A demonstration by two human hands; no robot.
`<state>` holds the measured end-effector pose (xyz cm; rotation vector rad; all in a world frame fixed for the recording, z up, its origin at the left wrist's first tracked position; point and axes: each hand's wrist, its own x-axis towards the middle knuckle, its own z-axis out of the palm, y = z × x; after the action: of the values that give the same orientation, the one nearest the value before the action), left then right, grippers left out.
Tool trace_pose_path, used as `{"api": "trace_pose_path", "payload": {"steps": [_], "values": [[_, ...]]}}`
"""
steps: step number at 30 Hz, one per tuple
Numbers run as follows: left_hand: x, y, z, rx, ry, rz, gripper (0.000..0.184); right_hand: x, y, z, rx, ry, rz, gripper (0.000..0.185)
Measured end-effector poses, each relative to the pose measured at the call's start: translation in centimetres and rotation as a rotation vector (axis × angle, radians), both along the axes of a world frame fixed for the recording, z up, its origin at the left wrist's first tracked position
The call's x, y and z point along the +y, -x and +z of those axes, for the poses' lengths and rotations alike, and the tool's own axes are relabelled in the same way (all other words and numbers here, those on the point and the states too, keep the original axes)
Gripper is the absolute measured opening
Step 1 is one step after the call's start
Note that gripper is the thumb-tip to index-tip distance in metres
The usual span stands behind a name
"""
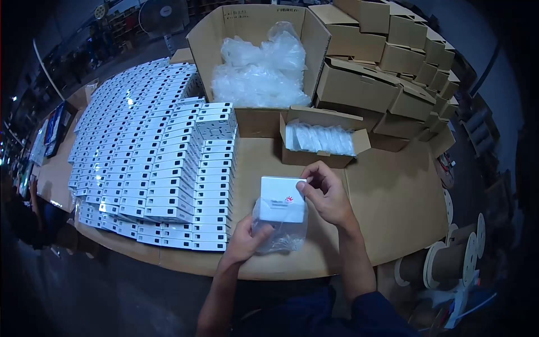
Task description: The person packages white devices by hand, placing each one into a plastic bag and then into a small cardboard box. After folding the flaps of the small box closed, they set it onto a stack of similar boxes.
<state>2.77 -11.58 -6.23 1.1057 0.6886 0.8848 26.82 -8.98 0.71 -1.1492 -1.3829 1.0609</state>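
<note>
A flat white box with a small red logo sits partway inside a clear plastic bag, its upper part sticking out of the bag. My left hand grips the bag at its lower left side, thumb across the front. At the box's upper right corner, my right hand pinches the edge between thumb and fingers. Behind them stands an open carton packed with several bagged white items.
Stacks of white boxes fill the table's left side. A large carton of loose plastic bags stands behind. Brown cartons are piled at back right. Cable spools sit beyond the table's right edge.
</note>
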Motion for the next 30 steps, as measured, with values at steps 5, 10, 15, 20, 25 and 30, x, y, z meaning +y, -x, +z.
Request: {"api": "trace_pose_path", "payload": {"steps": [5, 10, 15, 20, 25, 30], "values": [[-0.7, -1.2, -2.1, -0.215, 0.145, 0.114, 0.041, -1.2, 0.3, -1.0, 0.232, 0.105, 0.050, 0.026], [-0.9, -1.7, -1.8, -0.351, 0.196, 0.206, 0.041, -4.6, 0.9, -4.1, 0.585, 0.326, 0.041, 0.023], [-0.7, -0.7, -3.8, -0.196, 0.010, 0.163, 0.048, -5.9, 2.1, -6.3, 0.660, 0.231, -0.037, 0.011], [-0.5, -0.8, -1.8, -0.090, -0.140, 0.150, 0.056, -5.7, 2.0, -6.2, 0.781, 0.198, -0.040, 0.011], [-0.2, -1.1, 0.1, -0.006, -0.378, 0.136, 0.056, -5.4, 2.5, -7.3, 0.802, 0.072, -0.010, 0.016], [-0.2, -1.5, -0.4, -0.171, -0.218, 0.149, 0.061, -5.3, 3.4, -5.0, 0.940, 0.096, 0.026, 0.032]]}}
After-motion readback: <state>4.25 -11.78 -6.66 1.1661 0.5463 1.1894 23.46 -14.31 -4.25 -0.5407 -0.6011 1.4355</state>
